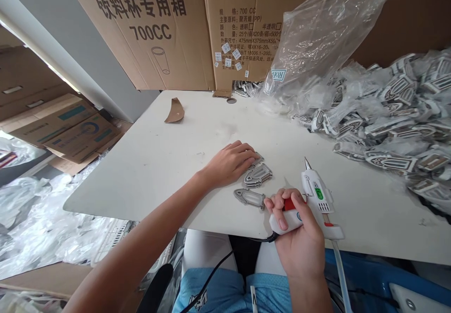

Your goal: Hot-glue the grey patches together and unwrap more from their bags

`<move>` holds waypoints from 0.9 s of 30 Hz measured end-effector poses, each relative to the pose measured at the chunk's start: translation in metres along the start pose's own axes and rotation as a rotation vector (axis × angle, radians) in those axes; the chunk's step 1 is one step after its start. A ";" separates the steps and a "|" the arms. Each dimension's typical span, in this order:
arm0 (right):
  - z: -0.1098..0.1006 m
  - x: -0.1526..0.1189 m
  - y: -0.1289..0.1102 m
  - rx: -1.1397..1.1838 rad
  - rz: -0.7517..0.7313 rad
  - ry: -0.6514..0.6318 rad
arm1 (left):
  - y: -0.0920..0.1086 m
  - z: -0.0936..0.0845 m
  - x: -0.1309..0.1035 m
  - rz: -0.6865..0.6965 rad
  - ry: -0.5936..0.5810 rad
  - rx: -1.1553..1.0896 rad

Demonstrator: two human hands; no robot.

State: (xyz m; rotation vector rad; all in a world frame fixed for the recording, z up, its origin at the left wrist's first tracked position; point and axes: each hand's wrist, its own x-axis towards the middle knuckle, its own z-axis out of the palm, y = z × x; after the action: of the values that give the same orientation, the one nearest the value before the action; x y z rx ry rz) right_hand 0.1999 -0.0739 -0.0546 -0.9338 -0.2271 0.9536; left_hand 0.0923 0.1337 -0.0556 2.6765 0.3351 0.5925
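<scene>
Head view: right hand (pixel 299 238) grips a hot glue gun (pixel 313 200), nozzle lifted off. Left hand (pixel 230 162) lies flat, fingers open, on a grey badge (pixel 256 160). Two badges (pixel 258 176) lie beside it on the table (pixel 158 158); the bagged pile (pixel 387 115) looks barely started.

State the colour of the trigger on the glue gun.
Red, on the glue gun in the right hand; head view.

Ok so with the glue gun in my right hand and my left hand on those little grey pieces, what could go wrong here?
1. The glue gun nozzle points toward the heap of bagged pieces; a drip might land on the plastic or the table.
2. Your left hand rests right by the grey pieces, so hot glue may catch your fingers.
3. The cord crosses your lap and could snag.
</scene>
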 end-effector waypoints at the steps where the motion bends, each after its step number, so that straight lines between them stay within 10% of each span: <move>1: 0.000 0.000 0.000 0.001 0.002 0.000 | -0.001 0.000 0.000 0.002 -0.001 0.003; 27: 0.001 0.001 -0.002 0.020 0.005 -0.043 | 0.000 -0.004 -0.002 -0.045 -0.027 0.028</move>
State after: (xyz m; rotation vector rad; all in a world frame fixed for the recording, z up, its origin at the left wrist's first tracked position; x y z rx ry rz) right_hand 0.2012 -0.0730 -0.0530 -0.8959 -0.2518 0.9795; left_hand 0.0889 0.1347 -0.0527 2.6938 0.3981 0.5410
